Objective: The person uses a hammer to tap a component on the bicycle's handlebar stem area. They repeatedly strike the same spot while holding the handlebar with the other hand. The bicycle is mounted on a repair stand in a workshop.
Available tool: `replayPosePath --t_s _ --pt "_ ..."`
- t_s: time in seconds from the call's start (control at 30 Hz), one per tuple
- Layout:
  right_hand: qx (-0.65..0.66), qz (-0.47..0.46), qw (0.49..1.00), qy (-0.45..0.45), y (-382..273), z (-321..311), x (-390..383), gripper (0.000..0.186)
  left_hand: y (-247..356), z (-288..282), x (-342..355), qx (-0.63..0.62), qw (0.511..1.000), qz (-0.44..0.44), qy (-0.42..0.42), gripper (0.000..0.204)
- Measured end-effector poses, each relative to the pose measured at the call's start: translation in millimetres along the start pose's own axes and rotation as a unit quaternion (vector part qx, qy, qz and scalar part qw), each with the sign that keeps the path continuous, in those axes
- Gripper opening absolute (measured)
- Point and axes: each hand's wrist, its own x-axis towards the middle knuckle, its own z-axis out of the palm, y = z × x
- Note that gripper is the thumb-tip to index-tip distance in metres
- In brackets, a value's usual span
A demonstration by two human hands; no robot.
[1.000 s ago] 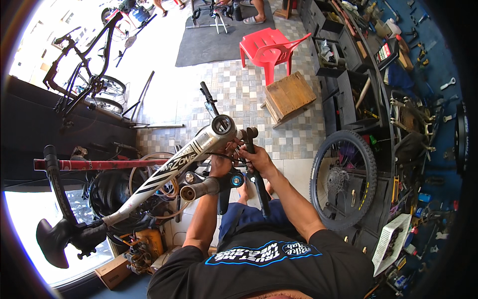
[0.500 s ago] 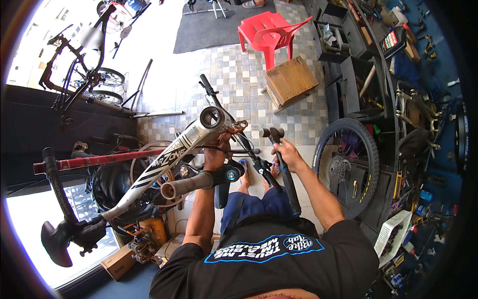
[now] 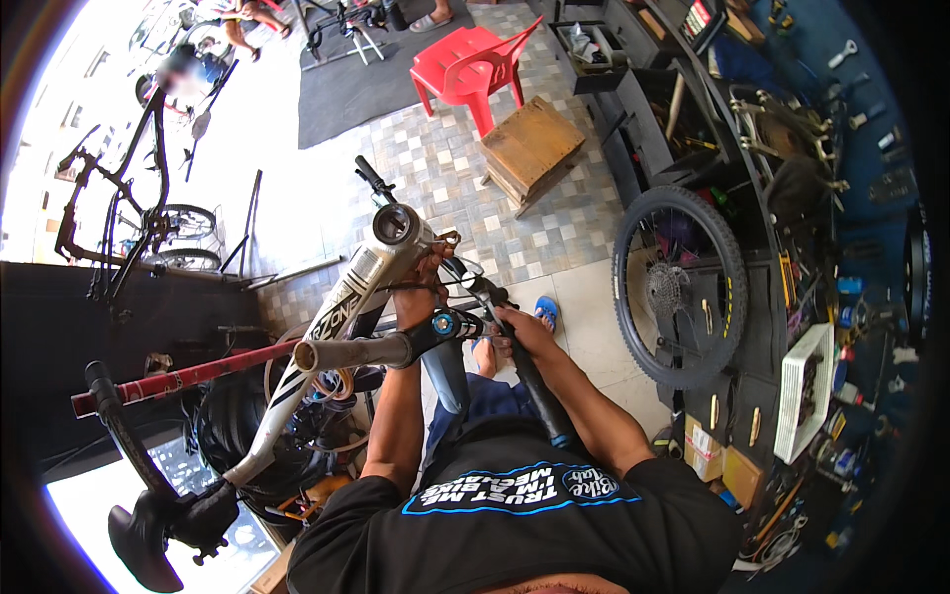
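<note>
A white and black bicycle frame (image 3: 332, 322) slants up in front of me, its open head tube (image 3: 394, 225) on top. My left hand (image 3: 421, 292) is closed at the frame just below and right of the head tube. A small brownish piece (image 3: 450, 241) juts out by its fingertips; its kind is unclear. Across my left forearm lies a suspension fork (image 3: 426, 342), its bare steerer tube (image 3: 351, 353) pointing left. My right hand (image 3: 524, 332) grips a hammer (image 3: 529, 381), handle end toward my chest. The hammer's head is near the fork crown and blends into the dark parts behind.
A black saddle (image 3: 148, 544) and red tube (image 3: 188, 379) are at left. On the right stand a wheel (image 3: 678, 287) with a cassette and a tool bench with a white basket (image 3: 804, 391). Ahead are a wooden stool (image 3: 532, 148) and a red chair (image 3: 465, 64).
My right hand has brought the hammer left and closer to the fork and my left hand. My left hand keeps its place at the frame. The whole view has shifted.
</note>
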Motion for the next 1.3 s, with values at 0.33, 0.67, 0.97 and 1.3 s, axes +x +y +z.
replayPosePath --t_s 0.33,0.67,0.97,1.3 --pt "0.139 -0.018 0.989 -0.047 23 33 17 0.022 -8 -2 -2 -0.03 0.999 0.011 -0.009 0.019" --pt "0.127 -0.007 0.99 -0.063 50 5 29 0.043 -7 -9 4 0.007 0.998 0.029 -0.049 0.022" --pt "0.028 -0.057 0.995 -0.081 33 26 10 0.044 -9 -17 11 0.057 0.995 0.037 -0.069 0.023" --pt "0.139 0.027 0.984 0.105 36 -23 15 0.027 -8 -15 6 0.036 0.996 0.028 -0.071 0.026"
